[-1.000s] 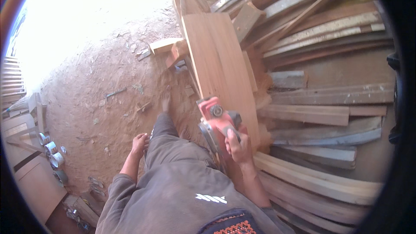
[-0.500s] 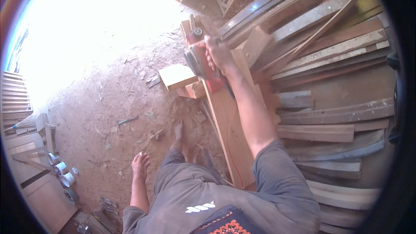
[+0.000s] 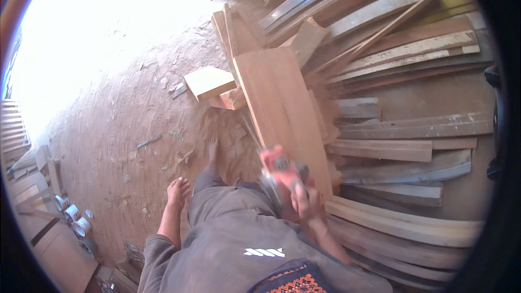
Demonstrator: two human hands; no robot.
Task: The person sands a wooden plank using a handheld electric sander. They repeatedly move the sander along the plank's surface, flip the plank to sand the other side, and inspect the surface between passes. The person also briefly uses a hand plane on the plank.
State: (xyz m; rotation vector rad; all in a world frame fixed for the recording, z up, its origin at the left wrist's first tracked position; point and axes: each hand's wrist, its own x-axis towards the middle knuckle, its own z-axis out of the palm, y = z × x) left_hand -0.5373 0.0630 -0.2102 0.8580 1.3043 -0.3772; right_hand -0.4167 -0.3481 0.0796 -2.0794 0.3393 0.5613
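Note:
My right hand grips the handle of a red electric planer, which is slightly blurred. The planer rests on the near end of a broad wooden plank, close to my body. The plank runs away from me and its upper face is bare, pale brown wood. My left hand hangs at my left side over the ground, fingers curled in, with nothing seen in it.
A cut wooden block sits left of the plank. Stacked boards fill the right side. On the dirt floor lie a hammer-like tool and wood scraps. White tins stand at the lower left beside wooden panels.
My right hand has drawn the planer back from the plank's far end to its near end, beside my body. My left hand stays low at my side.

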